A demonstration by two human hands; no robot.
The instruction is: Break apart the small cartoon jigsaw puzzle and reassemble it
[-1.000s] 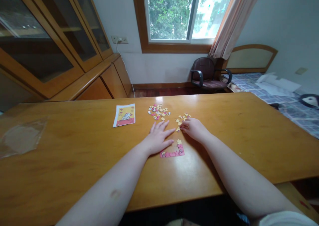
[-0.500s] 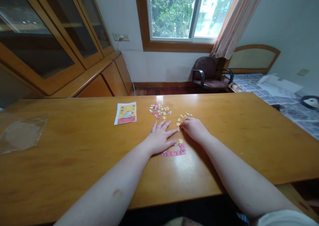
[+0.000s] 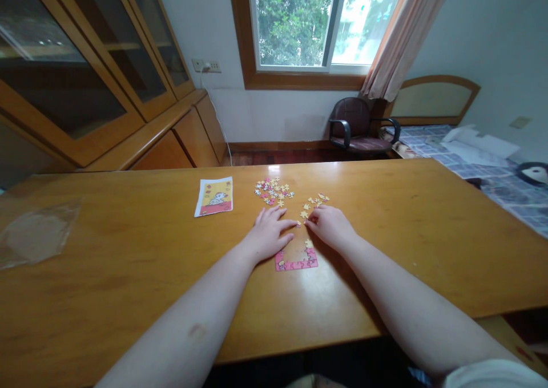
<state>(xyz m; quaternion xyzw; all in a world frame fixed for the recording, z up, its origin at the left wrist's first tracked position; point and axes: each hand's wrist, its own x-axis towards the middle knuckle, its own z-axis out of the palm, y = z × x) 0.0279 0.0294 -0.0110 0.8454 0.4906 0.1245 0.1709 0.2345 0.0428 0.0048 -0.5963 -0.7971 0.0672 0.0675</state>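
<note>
My left hand [image 3: 270, 234] lies low over the table with its fingers apart, holding nothing. Its index fingertip is beside a small yellow puzzle piece [image 3: 298, 224]. My right hand [image 3: 330, 225] is closed in a pinch at a jigsaw piece [image 3: 306, 222], mostly covered by the fingers. Just nearer to me lies a joined strip of pink puzzle pieces [image 3: 296, 265], forming a bottom edge with a side rising at the right, topped by a yellow piece [image 3: 309, 243]. Loose yellow pieces [image 3: 305, 214] lie beyond my right fingertips.
A mixed pile of puzzle pieces [image 3: 273, 192] lies farther back on the wooden table [image 3: 141, 251]. Left of it is a picture card [image 3: 214, 197] in yellow and pink. A clear plastic bag [image 3: 38, 234] rests at the far left. A chair [image 3: 357, 125] stands beyond the table.
My left hand has drawn slightly left, uncovering the left end of the pink strip. My right fingertips have come slightly nearer to me and left, and a yellow piece now shows between the hands.
</note>
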